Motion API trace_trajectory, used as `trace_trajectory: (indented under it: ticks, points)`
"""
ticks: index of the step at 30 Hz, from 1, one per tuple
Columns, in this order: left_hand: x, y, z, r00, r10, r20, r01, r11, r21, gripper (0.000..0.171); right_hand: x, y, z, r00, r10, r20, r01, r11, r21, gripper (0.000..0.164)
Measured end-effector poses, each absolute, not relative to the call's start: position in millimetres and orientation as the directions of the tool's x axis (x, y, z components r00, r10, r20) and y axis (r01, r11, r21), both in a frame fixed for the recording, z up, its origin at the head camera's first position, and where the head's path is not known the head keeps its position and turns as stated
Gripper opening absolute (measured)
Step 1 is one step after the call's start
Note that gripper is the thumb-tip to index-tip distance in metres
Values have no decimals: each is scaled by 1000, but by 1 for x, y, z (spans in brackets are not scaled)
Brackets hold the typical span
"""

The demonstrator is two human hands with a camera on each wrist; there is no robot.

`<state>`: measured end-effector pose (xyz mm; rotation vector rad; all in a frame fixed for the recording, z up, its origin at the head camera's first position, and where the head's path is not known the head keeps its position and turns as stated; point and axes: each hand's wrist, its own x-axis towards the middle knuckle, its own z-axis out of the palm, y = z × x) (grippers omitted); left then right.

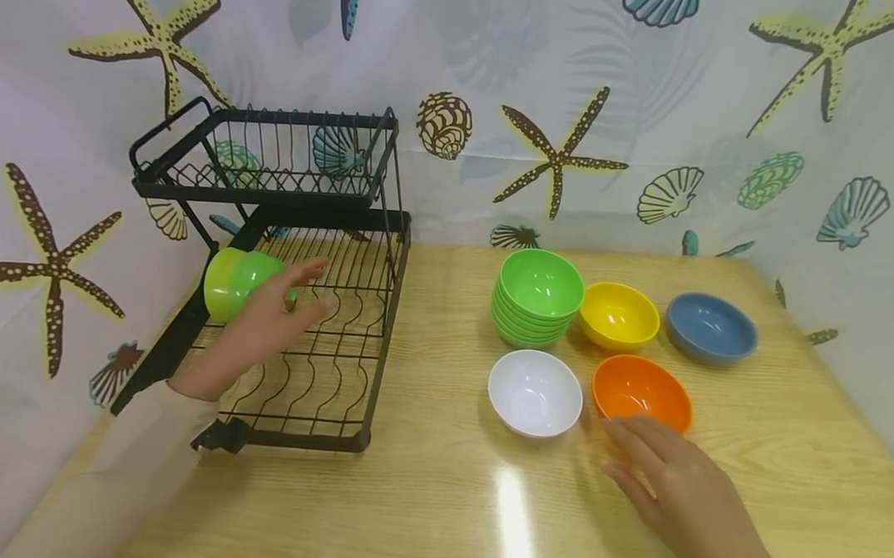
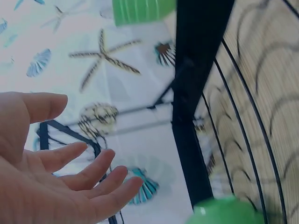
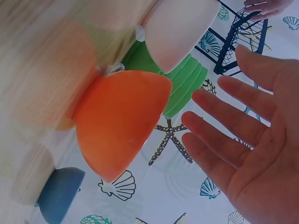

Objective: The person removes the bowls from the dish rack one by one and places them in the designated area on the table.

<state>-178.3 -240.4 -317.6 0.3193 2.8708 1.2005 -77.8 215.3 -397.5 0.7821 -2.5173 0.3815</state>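
Observation:
My left hand (image 1: 269,317) is over the lower tier of a black dish rack (image 1: 371,367), fingers spread and holding nothing. Just behind it, a green and yellow-green bowl-like piece (image 1: 230,282) lies on its side in the rack, partly hidden by the hand. At the right, my right hand (image 1: 678,485) hovers with straight fingers near the front rim of an orange bowl (image 1: 637,387); the right wrist view shows a gap between fingertips and bowl. Left of the orange bowl sits a white bowl (image 1: 535,391). Behind them are a stack of green bowls (image 1: 540,287) and a yellow bowl (image 1: 618,316).
A blue bowl (image 1: 710,328) stands at the far right of the row on the wooden table (image 1: 440,445). The rack's upper basket (image 1: 264,184) overhangs the back of its lower tier. A shell-patterned curtain (image 1: 457,55) closes off the back and sides.

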Motion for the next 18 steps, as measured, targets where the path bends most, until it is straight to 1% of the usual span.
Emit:
trace_trajectory:
  ticks: [3, 8, 12, 18]
  points:
    - [-187, -251, -319, -987, 154, 56, 150, 720, 677, 64, -76, 216, -397, -728, -456, 512, -589, 798, -128, 48]
    - [-198, -266, -320, -995, 101, 12, 85, 756, 649, 66, -74, 217, -397, -735, -458, 500, -584, 802, -124, 53]
    - [-205, -275, -320, -998, 64, 20, 64, 799, 598, 65, -72, 217, -397, -746, -462, 480, -579, 806, -124, 48]
    - [-213, -290, -323, -999, 25, 22, 33, 810, 585, 67, -71, 218, -397, -753, -464, 467, -573, 810, -120, 48]
